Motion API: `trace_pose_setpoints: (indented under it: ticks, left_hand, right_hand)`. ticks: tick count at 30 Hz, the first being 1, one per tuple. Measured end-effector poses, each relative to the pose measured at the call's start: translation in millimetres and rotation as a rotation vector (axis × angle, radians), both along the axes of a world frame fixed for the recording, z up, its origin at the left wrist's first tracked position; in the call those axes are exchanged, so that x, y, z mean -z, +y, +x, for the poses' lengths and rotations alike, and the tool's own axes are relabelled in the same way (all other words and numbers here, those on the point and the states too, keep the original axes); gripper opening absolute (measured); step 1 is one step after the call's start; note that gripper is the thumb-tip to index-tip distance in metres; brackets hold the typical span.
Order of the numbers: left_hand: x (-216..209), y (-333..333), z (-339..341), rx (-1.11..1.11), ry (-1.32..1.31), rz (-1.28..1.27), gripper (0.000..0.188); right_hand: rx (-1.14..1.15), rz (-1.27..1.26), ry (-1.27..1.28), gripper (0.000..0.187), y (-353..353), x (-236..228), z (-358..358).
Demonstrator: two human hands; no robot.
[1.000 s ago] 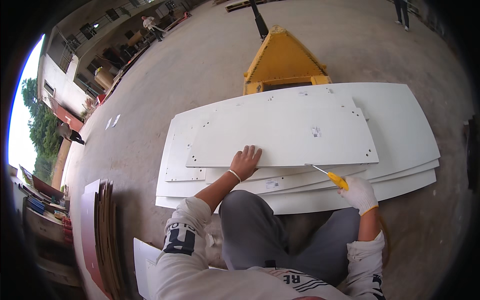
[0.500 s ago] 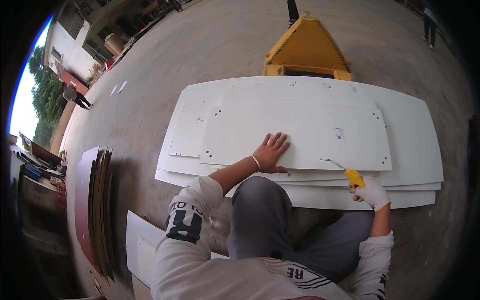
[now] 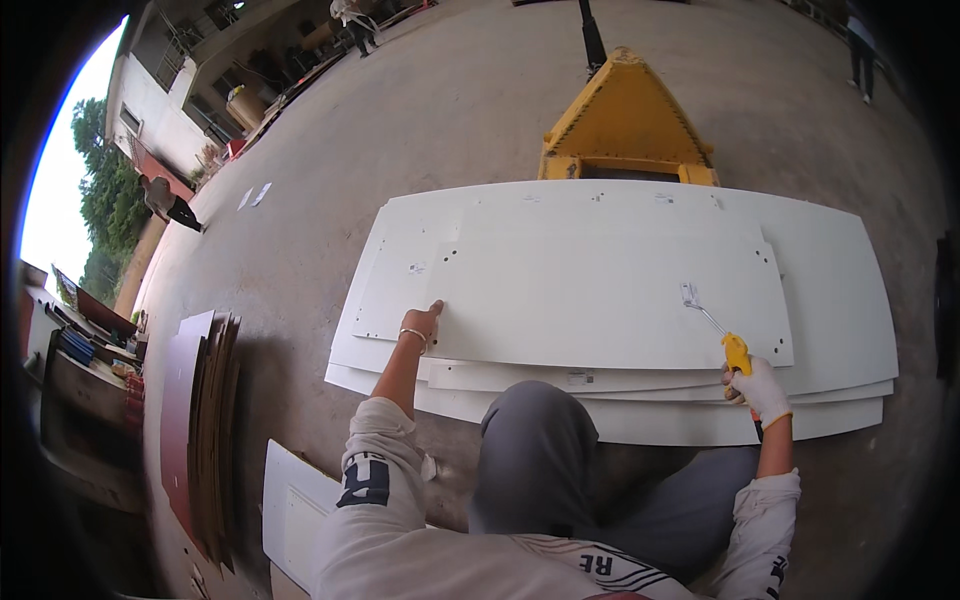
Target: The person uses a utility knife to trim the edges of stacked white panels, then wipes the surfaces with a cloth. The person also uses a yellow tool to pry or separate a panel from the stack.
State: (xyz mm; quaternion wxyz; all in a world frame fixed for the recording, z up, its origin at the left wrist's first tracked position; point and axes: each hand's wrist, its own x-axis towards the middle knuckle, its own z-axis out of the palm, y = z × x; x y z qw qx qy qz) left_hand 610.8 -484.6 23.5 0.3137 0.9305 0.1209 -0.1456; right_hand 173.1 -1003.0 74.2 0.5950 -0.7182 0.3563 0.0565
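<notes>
A white rectangular panel [image 3: 600, 300] with small corner holes and a label lies on top of a stack of larger white panels [image 3: 840, 270]. At its left edge is my bare left hand [image 3: 421, 324], fingers curled against the edge and partly hidden. My right hand [image 3: 762, 388], in a white work glove, is closed round the handle of a yellow air blow gun [image 3: 736, 352]. The gun's thin bent metal nozzle [image 3: 708, 316] reaches over the top panel, its tip by the label. Between my hands, my bent knee [image 3: 540, 430] is close to the stack's near edge.
A yellow pallet jack [image 3: 628, 125] stands just beyond the stack. To the left are upright reddish-brown boards [image 3: 195, 430] and another white panel [image 3: 298, 505]. Papers [image 3: 254, 195] lie on the concrete floor. People [image 3: 168, 202] are in the distance.
My left hand has moved left from lying spread on the top panel to its left edge. The blow gun's nozzle now points farther in, by the label. The view has shifted slightly.
</notes>
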Motion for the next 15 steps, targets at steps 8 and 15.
trace_pose_setpoints:
  ticks: [8,15]
  left_hand:
    - [-58,41,20,0.197,-0.079,-0.063,0.070]
    - [-282,-6,12,0.570,-0.125,-0.482,0.027]
  right_hand:
    - [0.078,-0.004,-0.047,0.013,12,-20,10]
    - [0.253,0.363,-0.235,0.031,-14,-17,-4]
